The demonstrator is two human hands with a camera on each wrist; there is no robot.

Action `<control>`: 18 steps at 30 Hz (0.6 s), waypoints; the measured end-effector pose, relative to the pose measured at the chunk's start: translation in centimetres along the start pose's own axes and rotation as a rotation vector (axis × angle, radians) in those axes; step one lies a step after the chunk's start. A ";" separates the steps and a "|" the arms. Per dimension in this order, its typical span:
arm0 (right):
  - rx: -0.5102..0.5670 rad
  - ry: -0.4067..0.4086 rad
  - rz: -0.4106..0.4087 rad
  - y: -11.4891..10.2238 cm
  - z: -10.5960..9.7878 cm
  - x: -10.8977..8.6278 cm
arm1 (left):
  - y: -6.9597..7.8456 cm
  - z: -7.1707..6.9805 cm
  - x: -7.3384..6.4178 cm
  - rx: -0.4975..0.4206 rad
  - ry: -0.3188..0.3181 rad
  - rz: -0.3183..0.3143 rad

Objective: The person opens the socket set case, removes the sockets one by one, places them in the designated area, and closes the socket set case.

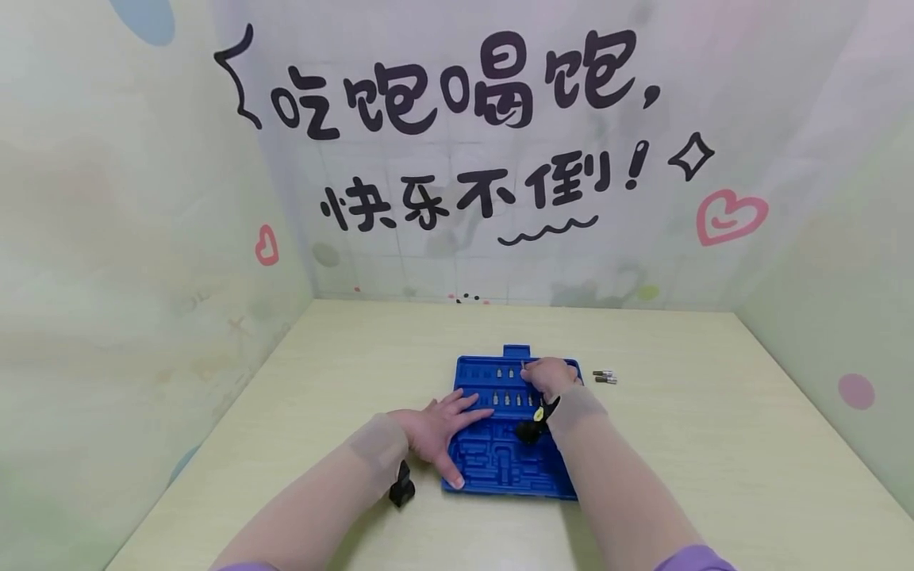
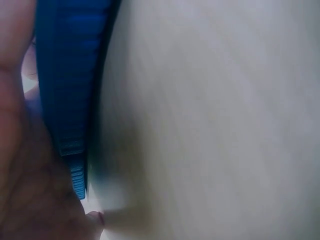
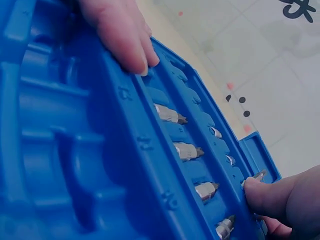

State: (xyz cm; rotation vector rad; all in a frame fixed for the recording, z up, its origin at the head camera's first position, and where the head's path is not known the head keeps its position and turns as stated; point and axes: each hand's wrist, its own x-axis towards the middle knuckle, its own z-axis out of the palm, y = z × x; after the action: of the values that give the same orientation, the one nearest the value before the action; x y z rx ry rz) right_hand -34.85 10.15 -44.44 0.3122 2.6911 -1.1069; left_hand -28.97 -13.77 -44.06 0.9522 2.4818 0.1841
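Note:
An opened blue plastic tool case (image 1: 500, 456) lies flat on the table, its slotted rows at the far side and its moulded lid part nearer. My left hand (image 1: 441, 428) rests spread over the case's left edge, fingers straight on the lower row and thumb near the front corner. At the far right, my right hand (image 1: 551, 376) pinches a small metal bit socket (image 3: 260, 175) at the upper row, its thumb pressing it. Several silver bit sockets (image 3: 189, 151) sit in the lower row's slots. Two more bit sockets (image 1: 605, 380) lie on the table right of the case.
The pale wooden table (image 1: 714, 444) meets a printed fabric backdrop (image 1: 500, 270) behind and at both sides. A blue latch tab (image 1: 516, 350) sticks out from the case's far edge. Each wrist wears a black camera (image 1: 402, 485).

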 end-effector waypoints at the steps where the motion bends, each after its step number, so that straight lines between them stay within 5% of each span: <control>1: -0.016 -0.008 -0.010 0.1 0.0 0.0 | 0.0 0.0 0.0 -0.001 -0.001 0.000; 18: 0.034 0.020 -0.062 0.7 -0.1 0.0 | 0.2 -0.2 -0.1 -0.017 -0.015 -0.005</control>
State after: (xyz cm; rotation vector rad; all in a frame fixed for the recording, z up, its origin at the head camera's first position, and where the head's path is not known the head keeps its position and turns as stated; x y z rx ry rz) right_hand -34.64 10.69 -44.83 0.2484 2.7191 -1.1746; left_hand -28.90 -13.71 -43.82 0.9373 2.4648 0.1950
